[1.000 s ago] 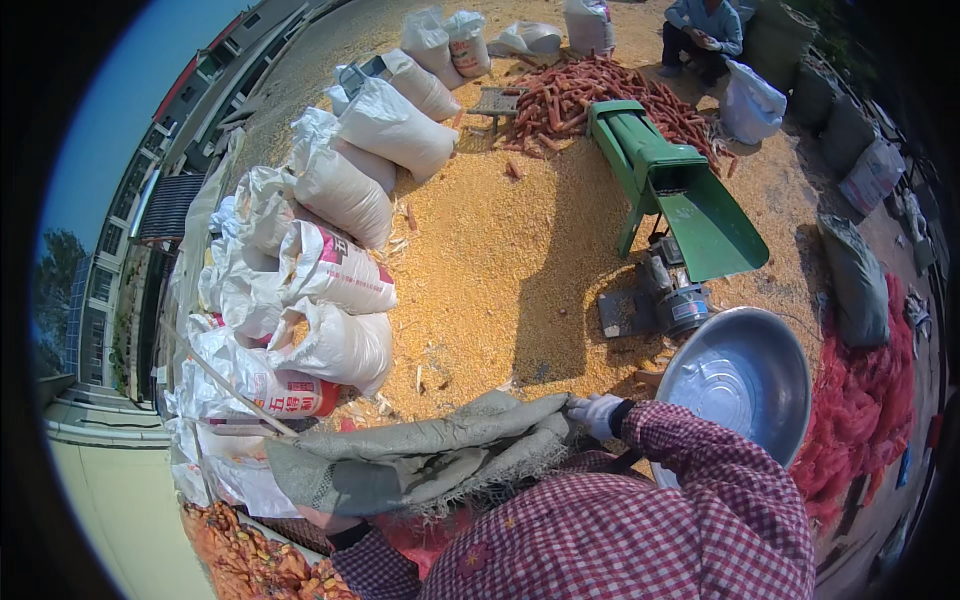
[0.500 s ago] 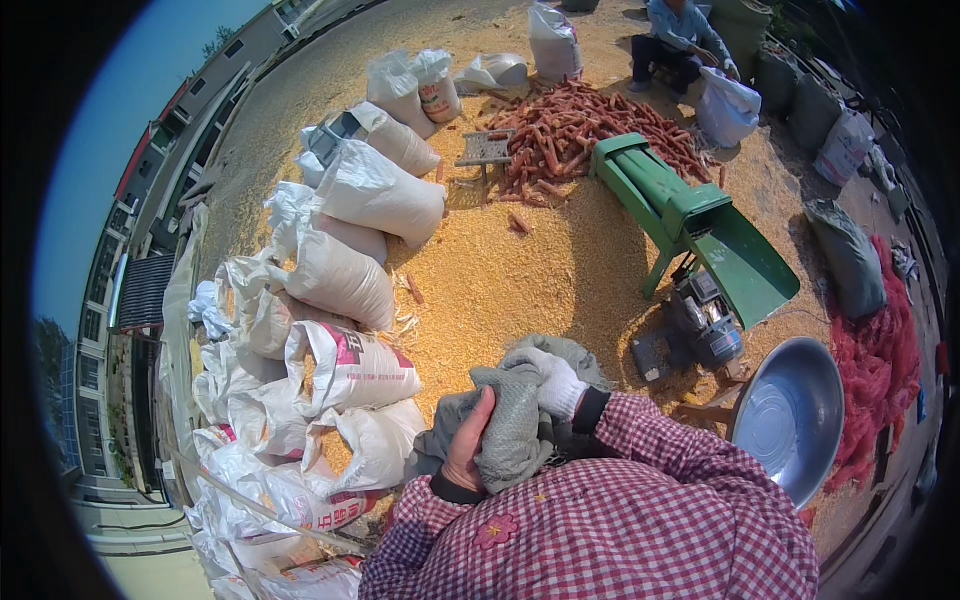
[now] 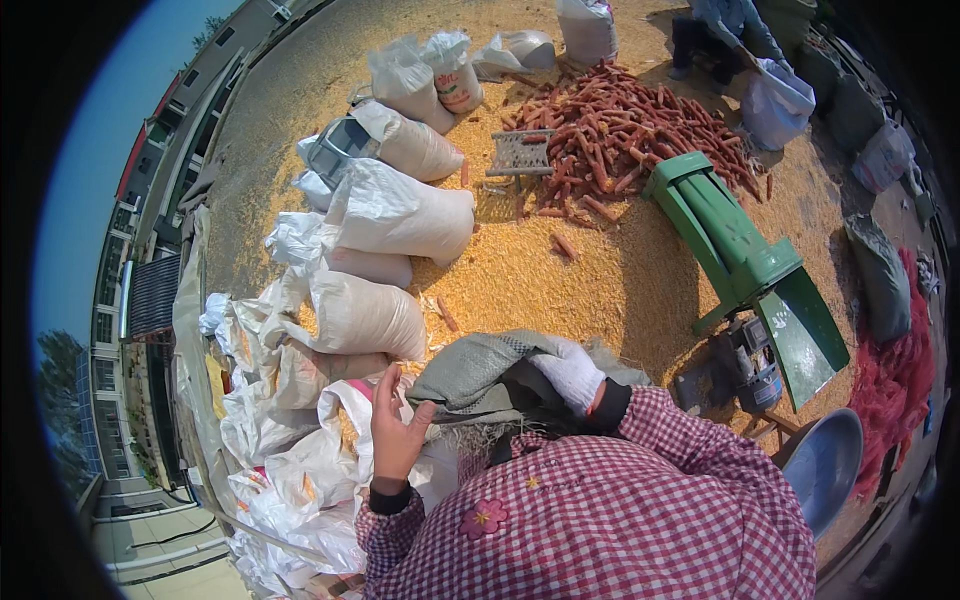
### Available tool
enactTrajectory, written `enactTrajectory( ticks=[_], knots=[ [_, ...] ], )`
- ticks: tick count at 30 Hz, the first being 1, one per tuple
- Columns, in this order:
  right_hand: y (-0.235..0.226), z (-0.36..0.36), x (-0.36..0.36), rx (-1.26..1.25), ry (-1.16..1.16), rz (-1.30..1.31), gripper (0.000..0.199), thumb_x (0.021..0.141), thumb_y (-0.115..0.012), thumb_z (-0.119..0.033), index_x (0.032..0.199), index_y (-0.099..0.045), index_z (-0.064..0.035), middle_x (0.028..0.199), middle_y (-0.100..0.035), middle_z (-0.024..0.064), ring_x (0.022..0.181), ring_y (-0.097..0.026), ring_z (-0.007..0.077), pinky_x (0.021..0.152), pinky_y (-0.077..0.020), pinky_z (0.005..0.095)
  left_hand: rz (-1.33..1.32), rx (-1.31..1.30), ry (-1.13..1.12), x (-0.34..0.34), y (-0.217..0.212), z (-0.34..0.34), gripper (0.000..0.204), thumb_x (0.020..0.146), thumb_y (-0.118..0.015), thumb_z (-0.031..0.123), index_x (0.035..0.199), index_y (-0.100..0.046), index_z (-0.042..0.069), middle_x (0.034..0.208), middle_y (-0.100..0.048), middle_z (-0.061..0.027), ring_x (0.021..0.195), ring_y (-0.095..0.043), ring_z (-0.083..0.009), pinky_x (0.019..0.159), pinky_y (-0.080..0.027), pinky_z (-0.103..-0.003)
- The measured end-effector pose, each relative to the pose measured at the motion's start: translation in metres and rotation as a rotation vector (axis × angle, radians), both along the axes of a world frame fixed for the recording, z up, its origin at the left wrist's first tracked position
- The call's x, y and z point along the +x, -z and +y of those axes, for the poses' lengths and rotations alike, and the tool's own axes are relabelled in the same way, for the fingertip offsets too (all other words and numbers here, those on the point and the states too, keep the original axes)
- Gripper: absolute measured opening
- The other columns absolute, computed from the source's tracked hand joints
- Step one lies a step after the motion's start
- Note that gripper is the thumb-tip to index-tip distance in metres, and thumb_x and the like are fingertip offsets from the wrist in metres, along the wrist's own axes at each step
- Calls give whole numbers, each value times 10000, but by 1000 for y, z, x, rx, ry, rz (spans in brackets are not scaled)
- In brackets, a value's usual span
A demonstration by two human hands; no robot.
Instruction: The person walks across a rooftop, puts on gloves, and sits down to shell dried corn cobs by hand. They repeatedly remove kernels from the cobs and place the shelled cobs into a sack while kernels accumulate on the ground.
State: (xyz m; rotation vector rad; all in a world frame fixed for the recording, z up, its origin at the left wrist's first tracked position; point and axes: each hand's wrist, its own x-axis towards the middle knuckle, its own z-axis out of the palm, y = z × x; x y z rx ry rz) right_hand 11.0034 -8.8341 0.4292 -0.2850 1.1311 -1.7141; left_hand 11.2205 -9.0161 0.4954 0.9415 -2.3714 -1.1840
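Note:
A grey-green woven sack [image 3: 478, 372] with a frayed edge is bunched up in front of my checked shirt. My right hand [image 3: 568, 374], in a white knitted glove, grips the sack's right part, its fingertips partly hidden in the folds. My bare left hand [image 3: 398, 432] is at the sack's left end, fingers raised and thumb apart from them. The thumb lies close by the cloth; whether it touches cannot be made out. Beneath and beyond the sack spreads a layer of loose yellow corn kernels [image 3: 570, 305].
Filled white sacks [image 3: 400, 215] line the left side. Ahead lies a heap of red-brown corncobs [image 3: 640, 130] beside a small metal rack [image 3: 520, 153]. A green corn sheller [image 3: 725, 235] with a motor, a metal basin [image 3: 825, 470] and red netting [image 3: 890, 380] are on the right. Another person [image 3: 725, 40] sits far right.
My left hand has let go of the sack and opened at its left end. The sack is now spread wider, with my right hand still on it. The view has shifted.

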Motion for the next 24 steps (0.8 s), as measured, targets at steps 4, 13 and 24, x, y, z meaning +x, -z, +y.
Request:
enactTrajectory(
  ticks=[4, 13, 24],
  knots=[
    [-18, -77, -26, 90, 42, 47, 246, 974, -593, -134, 1177, -625, 1, 1061, -681, 63, 958, -623, 127, 849, -499, 254, -202, -203, 186, -82, 17, -20, 987, 862, -782, 236, 1548, -121, -25, 1516, -372, -222, 1367, -440, -301, 1112, -375, -387],
    [-34, -211, -154, 317, -76, 681, 240, 868, -724, -173, 1055, -666, -35, 893, -683, 64, 793, -641, 140, 728, -509, 278, 296, 1285, -137, -190, 88, -254, 411, 887, -474, -66, 1291, -546, -47, 1248, -629, -138, 1129, -622, -256, 994, -493, -399],
    [-87, -262, -261, 700, 515, 1004, 478, 730, -835, -211, 1115, -633, -13, 978, -676, 87, 890, -657, 171, 804, -530, 309, -215, 1312, 957, -373, 16, -426, 775, 927, -699, 401, 1483, -354, -13, 1415, -501, -102, 1300, -457, -204, 1103, -350, -345]
  ],
)
